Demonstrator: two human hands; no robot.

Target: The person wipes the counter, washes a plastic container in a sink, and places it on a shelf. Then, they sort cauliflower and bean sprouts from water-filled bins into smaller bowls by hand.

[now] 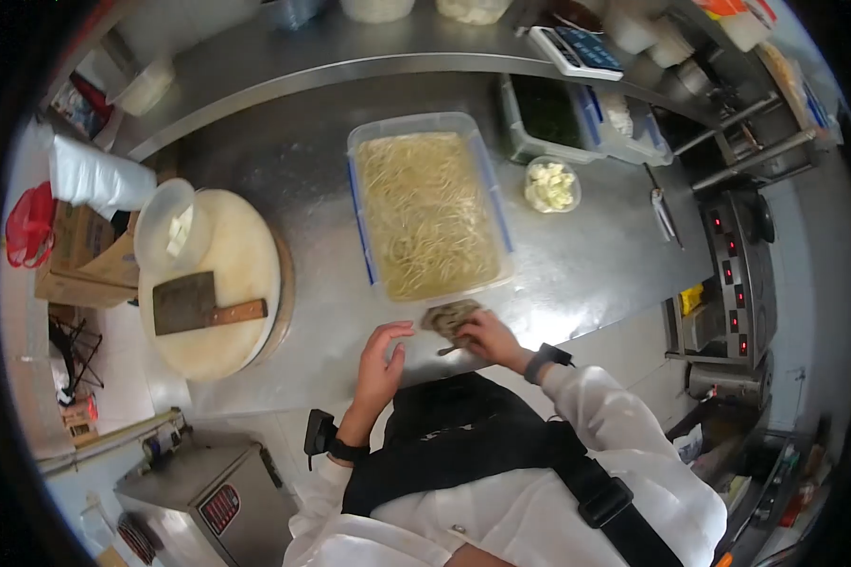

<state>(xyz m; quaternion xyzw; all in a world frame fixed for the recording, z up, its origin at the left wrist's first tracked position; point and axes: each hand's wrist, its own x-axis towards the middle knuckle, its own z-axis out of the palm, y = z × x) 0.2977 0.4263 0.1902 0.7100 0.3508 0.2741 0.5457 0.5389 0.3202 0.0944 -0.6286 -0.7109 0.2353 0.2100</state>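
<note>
The right hand [483,337] is gripping one brown cloth [447,320] on the metal table [323,255], just beside one tub [411,122]. The left hand [379,367] is hanging half open nearby. One cleaver [185,303] is lying on one round board [229,236].

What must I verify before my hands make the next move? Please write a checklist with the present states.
1. Right hand has a grip on the cloth: ok.
2. Left hand is free: ok, it holds nothing.
3. Tub of pale strands stands fully on the table: ok.
4. Cleaver is put away: not ok, it lies on the round board.
5. Both hands are away from the blade: ok.
6. Cloth is apart from the tub: cannot tell, they look very close.
</note>
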